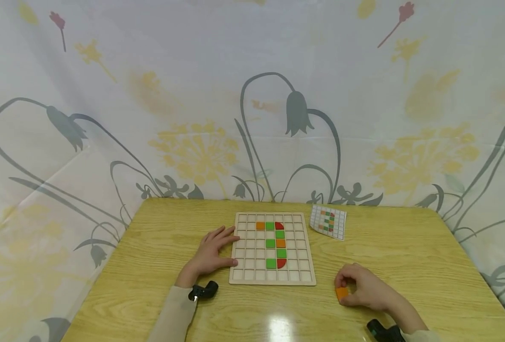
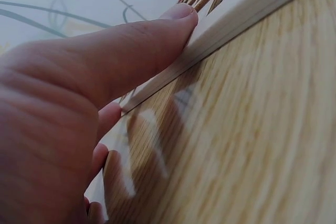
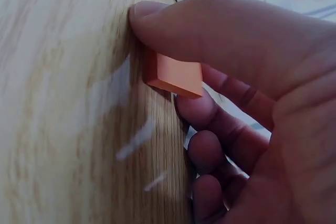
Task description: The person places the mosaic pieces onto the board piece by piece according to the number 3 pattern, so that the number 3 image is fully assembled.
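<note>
A square wooden grid board [image 1: 251,275] lies on the table, with several green squares [image 1: 270,243], two orange squares [image 1: 281,243] and two red quarter-round tiles [image 1: 282,263] set in its cells. My left hand [image 1: 208,253] rests at the board's left edge, fingers spread. In the left wrist view the thumb [image 2: 157,38] touches the rim. To the right of the board, my right hand [image 1: 365,289] holds an orange square tile [image 1: 342,293] between thumb and fingers, close to the tabletop. The right wrist view shows this orange tile [image 3: 178,77] tilted under the thumb.
A slightly curled paper card [image 1: 339,223] printed with a grid and a coloured pattern lies right of the board's far corner. The wooden table [image 1: 158,228] meets a flower-patterned cloth [image 1: 201,95] at its back edge. Each wrist bears a black camera [image 1: 203,290].
</note>
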A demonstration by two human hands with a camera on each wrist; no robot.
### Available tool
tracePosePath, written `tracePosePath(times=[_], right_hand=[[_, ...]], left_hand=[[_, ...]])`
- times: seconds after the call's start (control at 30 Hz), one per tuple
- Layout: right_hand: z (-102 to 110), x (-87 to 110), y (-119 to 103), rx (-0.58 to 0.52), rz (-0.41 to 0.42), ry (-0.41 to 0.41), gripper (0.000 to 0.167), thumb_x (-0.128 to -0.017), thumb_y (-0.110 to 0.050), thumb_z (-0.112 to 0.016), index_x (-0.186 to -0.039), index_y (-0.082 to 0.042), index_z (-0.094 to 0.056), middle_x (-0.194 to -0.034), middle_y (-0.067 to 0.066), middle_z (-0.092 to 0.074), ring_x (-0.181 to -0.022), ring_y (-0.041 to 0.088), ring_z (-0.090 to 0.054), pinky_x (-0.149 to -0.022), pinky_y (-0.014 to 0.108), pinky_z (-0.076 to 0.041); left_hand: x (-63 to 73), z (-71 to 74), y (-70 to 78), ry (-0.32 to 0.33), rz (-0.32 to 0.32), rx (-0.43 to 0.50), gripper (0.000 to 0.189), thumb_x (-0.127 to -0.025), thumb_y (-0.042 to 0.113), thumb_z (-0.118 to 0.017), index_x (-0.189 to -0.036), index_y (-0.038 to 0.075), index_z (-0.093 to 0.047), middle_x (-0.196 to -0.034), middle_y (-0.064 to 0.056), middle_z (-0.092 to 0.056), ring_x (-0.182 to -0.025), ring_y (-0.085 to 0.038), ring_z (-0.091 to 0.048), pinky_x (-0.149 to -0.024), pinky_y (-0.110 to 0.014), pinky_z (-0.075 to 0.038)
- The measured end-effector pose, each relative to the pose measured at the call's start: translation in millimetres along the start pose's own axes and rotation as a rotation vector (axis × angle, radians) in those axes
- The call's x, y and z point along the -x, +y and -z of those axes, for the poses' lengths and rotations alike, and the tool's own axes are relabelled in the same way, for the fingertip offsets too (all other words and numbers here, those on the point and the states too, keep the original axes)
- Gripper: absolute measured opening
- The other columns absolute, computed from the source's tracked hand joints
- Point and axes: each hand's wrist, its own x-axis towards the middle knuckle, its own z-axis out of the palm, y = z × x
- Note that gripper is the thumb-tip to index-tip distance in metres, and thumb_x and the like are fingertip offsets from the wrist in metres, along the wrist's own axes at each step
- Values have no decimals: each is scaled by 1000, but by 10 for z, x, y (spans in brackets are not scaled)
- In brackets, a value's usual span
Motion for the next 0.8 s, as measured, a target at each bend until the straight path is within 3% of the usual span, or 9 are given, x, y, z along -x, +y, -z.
tracePosePath(times=[0.23,0.4,0.6,0.8], right_hand=[[10,20,21,-28,-30,10,19,-81,-34,-82,-95,-28,-71,-94,-17,-62,-88,5,-52,-76,29,-45],[2,36,32,-111,-69,43,12,-90,-26,-75,-100,-21,-74,-97,-11,-67,-89,4,-59,-75,28,-50],[7,-8,0,-189,-184,73,18,-94,-22,-71,-108,-12,-72,-104,0,-68,-88,6,-62,-74,27,-53],[-3,-62,-22,-208,-176,101,24,-93,-20,-72,-114,-8,-71,-112,7,-69,-91,6,-64,-75,26,-54]], left_hand=[[-2,-9,-11,3,4,-2,64,-85,40,-78,-141,14,-59,-159,-9,-34,-148,-38,-18,-113,-65,-9],[-2,-5,-12,-2,13,-8,65,-85,40,-78,-141,14,-59,-160,-8,-34,-149,-37,-18,-113,-64,-9],[1,-4,-21,-1,12,-11,65,-85,40,-78,-141,14,-58,-160,-7,-34,-149,-37,-18,-113,-64,-9],[-3,-14,-31,-1,5,-10,65,-85,41,-77,-142,14,-58,-160,-8,-34,-149,-37,-18,-113,-64,-10]])
